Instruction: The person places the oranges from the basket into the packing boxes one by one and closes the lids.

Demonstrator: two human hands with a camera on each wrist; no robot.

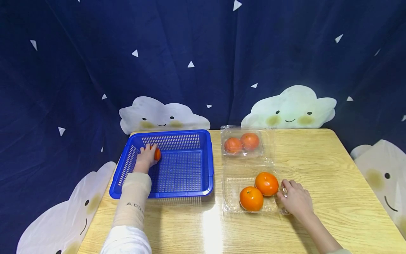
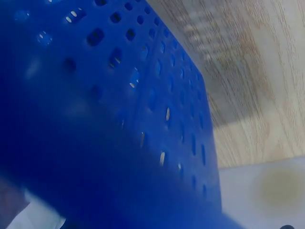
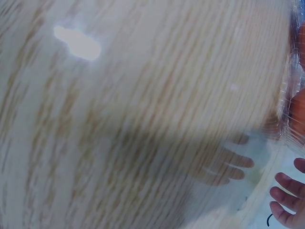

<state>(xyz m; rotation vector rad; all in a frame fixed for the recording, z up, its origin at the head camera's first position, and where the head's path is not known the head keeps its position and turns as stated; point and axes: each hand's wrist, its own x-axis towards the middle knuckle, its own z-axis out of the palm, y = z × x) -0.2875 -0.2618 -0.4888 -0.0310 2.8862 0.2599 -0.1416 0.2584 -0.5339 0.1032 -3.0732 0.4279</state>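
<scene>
Inside the blue basket point(image 1: 207, 176), at its left end, my left hand point(image 1: 145, 158) grips an orange point(image 1: 157, 154), partly hidden by the fingers. To the right lies an opened clear plastic clamshell box point(image 1: 233, 208). Two oranges, one nearer point(image 1: 251, 198) and one farther point(image 1: 267, 183), sit in its front half. My right hand point(image 1: 296, 198) is at the box's right edge, fingertips close to the plastic; whether they touch it is unclear. In the right wrist view its fingers point(image 3: 286, 196) are spread and loosely bent. The left wrist view shows mostly the basket's perforated wall point(image 2: 167, 95).
Behind the box's front half, two more oranges, one on the left point(image 1: 233, 145) and one on the right point(image 1: 250, 141), show through clear plastic. A wooden table point(image 1: 317, 151) carries everything. A dark blue curtain point(image 1: 203, 42) with clouds hangs behind and beside it.
</scene>
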